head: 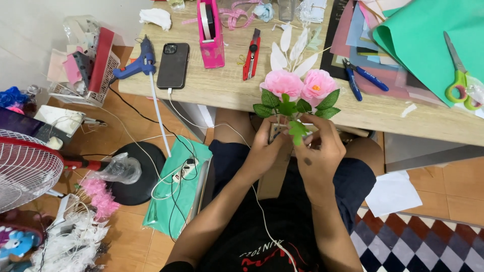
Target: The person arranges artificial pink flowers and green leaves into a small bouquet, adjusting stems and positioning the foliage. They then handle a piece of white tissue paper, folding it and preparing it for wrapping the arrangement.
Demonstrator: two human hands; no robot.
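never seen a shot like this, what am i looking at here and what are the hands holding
There is one picture, taken by a camera worn on a seated person's head and looking down at their own two bare hands; no machine is involved. The left hand and right hand together hold the stems of a small bunch of pink paper flowers with green leaves. Ahead is a wooden table with a blue glue gun, a phone, a pink tape dispenser, a red cutter, blue pliers, green scissors and coloured paper.

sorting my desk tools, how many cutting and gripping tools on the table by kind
utility knife: 1
scissors: 1
pliers: 1 pair, blue handles
hot glue gun: 1
tape dispenser: 1
total: 5
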